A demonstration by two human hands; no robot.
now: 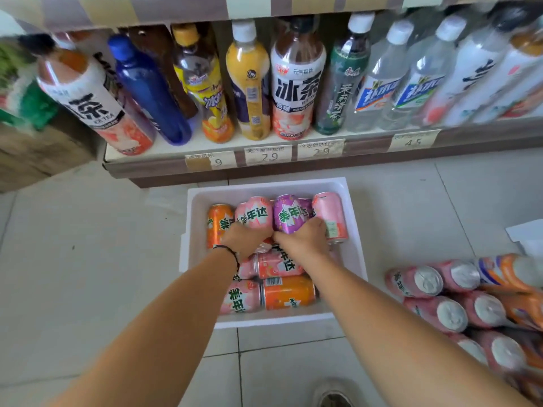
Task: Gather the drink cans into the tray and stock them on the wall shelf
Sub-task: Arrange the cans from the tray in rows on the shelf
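Both hands in white tray (pixel 351 201): left hand (pixel 245 237) grips pink can (pixel 255 213), right hand (pixel 304 237) grips purple can (pixel 289 212); loose cans (pixel 440 301) at 4 o'clock.

Bottled drinks (pixel 296 80) in a row, price tags (pixel 269 155) (numbers partly blurred), tiled floor (pixel 88 259)

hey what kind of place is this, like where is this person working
Most likely a small shop or convenience store. A low shelf holds a row of bottled drinks, paper price tags are stuck along its front edge, and a white foam tray of drink cans sits on the tiled floor.
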